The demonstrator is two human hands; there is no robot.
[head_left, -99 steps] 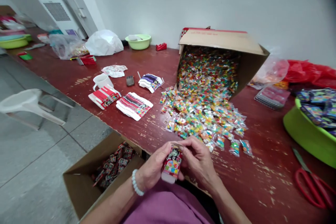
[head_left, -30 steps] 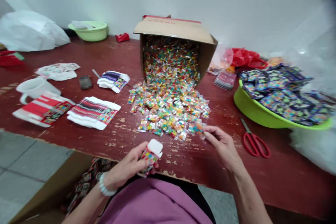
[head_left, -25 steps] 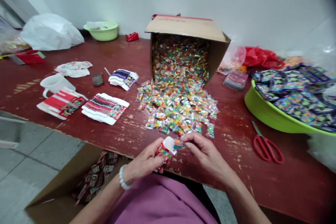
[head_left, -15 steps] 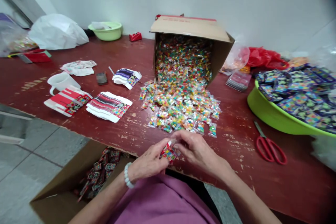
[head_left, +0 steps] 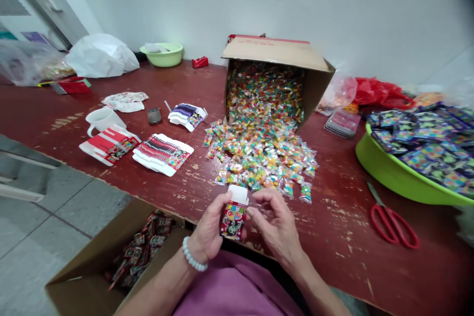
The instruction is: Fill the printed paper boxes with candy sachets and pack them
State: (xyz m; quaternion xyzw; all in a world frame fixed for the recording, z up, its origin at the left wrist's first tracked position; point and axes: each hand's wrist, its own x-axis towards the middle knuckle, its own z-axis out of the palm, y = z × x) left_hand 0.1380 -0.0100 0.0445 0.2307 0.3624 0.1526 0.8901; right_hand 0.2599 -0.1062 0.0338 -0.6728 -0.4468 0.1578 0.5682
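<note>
My left hand (head_left: pixel 210 229) is closed around a small red and black printed candy box (head_left: pixel 234 219), held upright near the table's front edge. The box's white top flap (head_left: pixel 239 194) stands up, so the top end is unfolded. Beside the box's right edge is my right hand (head_left: pixel 276 222), with its thumb tip at the box and its index finger curved apart from the thumb. I see nothing between those fingers. Just beyond both hands lies a spread of clear candy packets (head_left: pixel 259 163), spilling from a tipped cardboard carton (head_left: pixel 276 49).
Flat red cartons (head_left: pixel 163 154), purple cartons (head_left: pixel 187 116) and a white mug (head_left: pixel 105 119) lie to the left. Red-handled scissors (head_left: pixel 393 224) and a green basin (head_left: pixel 392 175) of purple packs stand right. Below the table edge, an open carton (head_left: pixel 81 276) holds finished-looking red boxes.
The small box has turned upright in my left hand, its printed face and raised white flap now showing. My right hand has drawn slightly away to the right. The view has shifted a little.
</note>
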